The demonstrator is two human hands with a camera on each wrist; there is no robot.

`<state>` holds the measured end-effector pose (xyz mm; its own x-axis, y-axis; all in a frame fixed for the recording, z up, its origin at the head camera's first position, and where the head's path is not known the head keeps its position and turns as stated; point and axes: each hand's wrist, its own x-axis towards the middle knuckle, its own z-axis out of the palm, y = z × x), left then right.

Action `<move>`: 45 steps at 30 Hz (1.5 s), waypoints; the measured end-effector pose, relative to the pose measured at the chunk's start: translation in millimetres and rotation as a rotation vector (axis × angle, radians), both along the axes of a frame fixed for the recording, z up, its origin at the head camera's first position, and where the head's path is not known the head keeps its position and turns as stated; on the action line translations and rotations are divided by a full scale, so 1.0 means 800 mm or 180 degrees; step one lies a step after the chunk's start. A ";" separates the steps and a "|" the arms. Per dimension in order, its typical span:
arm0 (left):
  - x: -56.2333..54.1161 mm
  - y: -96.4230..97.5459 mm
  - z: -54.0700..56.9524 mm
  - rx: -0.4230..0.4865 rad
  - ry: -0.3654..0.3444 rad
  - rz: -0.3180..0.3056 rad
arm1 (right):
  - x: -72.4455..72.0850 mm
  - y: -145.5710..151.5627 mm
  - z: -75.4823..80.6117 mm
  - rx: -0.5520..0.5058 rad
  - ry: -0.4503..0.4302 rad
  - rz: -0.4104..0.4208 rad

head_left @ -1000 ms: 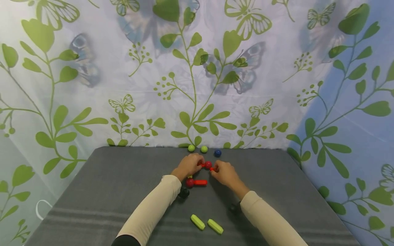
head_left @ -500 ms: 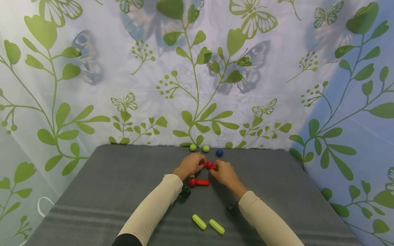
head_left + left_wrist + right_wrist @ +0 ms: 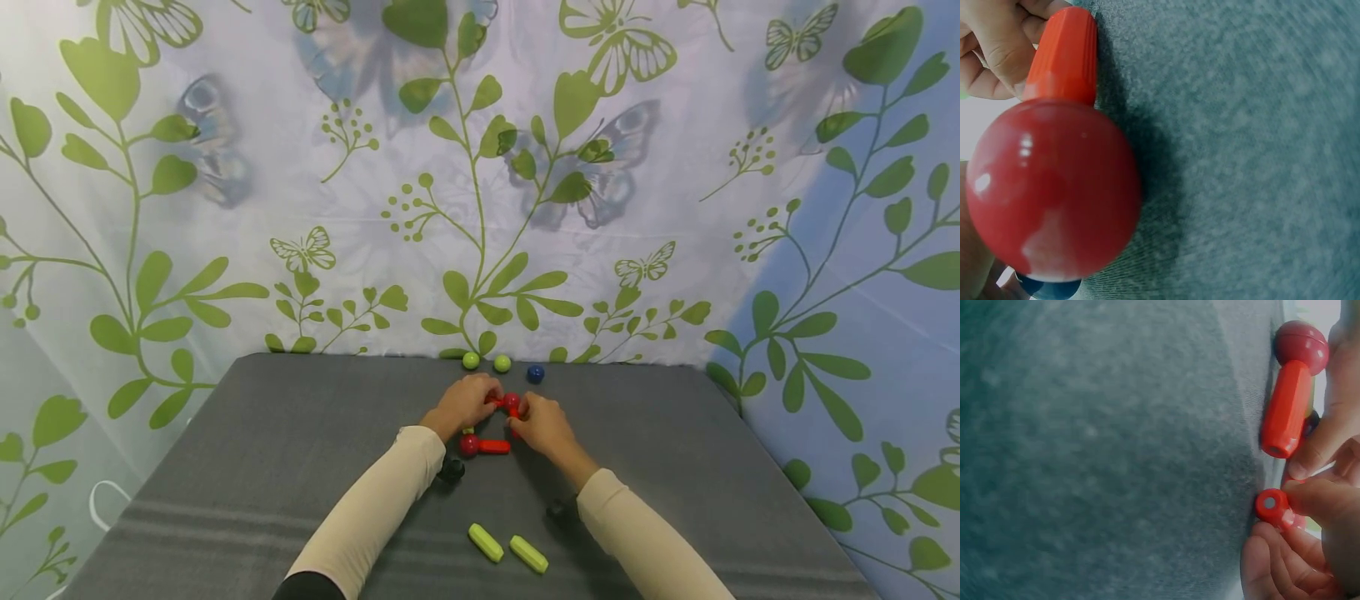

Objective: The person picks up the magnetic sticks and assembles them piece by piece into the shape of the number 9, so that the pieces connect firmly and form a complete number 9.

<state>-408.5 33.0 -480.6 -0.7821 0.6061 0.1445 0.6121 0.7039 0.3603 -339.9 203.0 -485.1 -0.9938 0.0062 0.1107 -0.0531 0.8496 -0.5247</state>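
Near the back of the table, my left hand point(image 3: 468, 400) pinches a red rod point(image 3: 498, 403) whose right end meets a shiny red ball point(image 3: 512, 401). My right hand point(image 3: 543, 423) pinches a second red rod point(image 3: 1279, 509) that runs from that ball toward me; its grey end disc faces the right wrist camera. Closer to me lies another red ball point(image 3: 1054, 187) with a red rod point(image 3: 1063, 56) joined to it, pointing right. A yellow-green piece point(image 3: 468, 430) shows beside this ball, partly hidden by my left wrist. A dark blue piece point(image 3: 1050, 289) peeks out under it in the left wrist view.
Two lime green balls point(image 3: 470, 361) and a blue ball point(image 3: 535, 374) sit along the table's back edge. Two yellow-green rods point(image 3: 486, 542) lie toward the front of the grey table point(image 3: 300, 467). A patterned curtain point(image 3: 480, 167) hangs behind.
The rod in my right hand has swung from slanting right to pointing toward me, and the right hand has shifted slightly with it. My left hand keeps its grip.
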 end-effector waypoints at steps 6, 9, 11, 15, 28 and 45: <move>0.000 -0.008 0.002 -0.0002 -0.0007 0.0053 | -0.005 -0.004 -0.003 -0.0018 0.0067 0.0084; 0.000 -0.012 0.001 0.0038 0.0011 0.0061 | -0.009 -0.001 -0.001 0.0043 0.0161 0.0103; 0.002 -0.016 -0.001 0.0092 0.0056 0.0074 | -0.014 0.004 0.002 0.0136 0.0183 0.0058; 0.013 -0.025 -0.003 0.0207 0.0286 0.0085 | -0.027 0.025 0.013 0.0407 0.0111 -0.0078; 0.083 -0.021 0.005 -0.0296 0.1104 -0.0821 | -0.082 0.089 0.016 0.0851 0.0198 0.0302; 0.082 -0.037 -0.012 -0.0437 0.1195 -0.0662 | -0.104 0.067 0.003 0.0825 0.0308 0.0564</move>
